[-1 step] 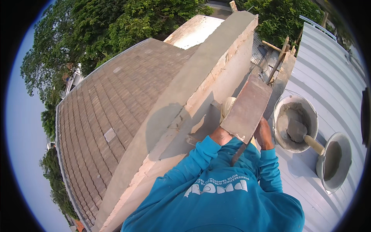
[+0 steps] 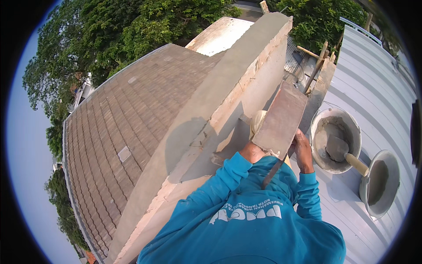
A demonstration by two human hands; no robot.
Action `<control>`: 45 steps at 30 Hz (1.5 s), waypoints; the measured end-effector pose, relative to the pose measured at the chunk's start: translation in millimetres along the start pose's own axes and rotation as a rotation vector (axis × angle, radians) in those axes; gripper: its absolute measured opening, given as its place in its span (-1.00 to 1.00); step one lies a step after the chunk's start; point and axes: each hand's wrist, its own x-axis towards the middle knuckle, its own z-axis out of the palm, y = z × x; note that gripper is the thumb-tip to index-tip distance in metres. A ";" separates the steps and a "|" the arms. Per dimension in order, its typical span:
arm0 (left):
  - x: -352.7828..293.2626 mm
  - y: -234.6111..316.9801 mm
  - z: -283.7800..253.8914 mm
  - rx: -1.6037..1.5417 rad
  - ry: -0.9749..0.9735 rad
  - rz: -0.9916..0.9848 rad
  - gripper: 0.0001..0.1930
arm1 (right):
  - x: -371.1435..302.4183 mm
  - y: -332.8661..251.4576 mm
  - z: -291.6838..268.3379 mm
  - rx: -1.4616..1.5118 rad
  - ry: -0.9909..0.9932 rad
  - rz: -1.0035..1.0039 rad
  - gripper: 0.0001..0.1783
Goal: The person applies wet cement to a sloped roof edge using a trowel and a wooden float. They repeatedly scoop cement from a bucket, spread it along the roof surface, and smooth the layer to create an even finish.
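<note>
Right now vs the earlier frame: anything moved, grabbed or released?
Nothing visibly changed. The left hand and right hand are at the lower end of the flat board as before, next to the plastered wall. The trowel lies in the mortar bucket as it did, with the second bucket beside it.

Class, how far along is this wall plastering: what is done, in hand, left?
Done: the wall top carries smooth grey mortar. In hand: the left hand is under a flat board and the right hand grips it, beside the wall. Left: the side face looks mostly bare; mortar waits in the bucket.
</note>
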 end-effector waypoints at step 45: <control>173.8 19.3 183.2 0.382 -0.378 0.114 -0.41 | -185.6 -130.6 -150.7 -1.587 0.787 0.070 -0.61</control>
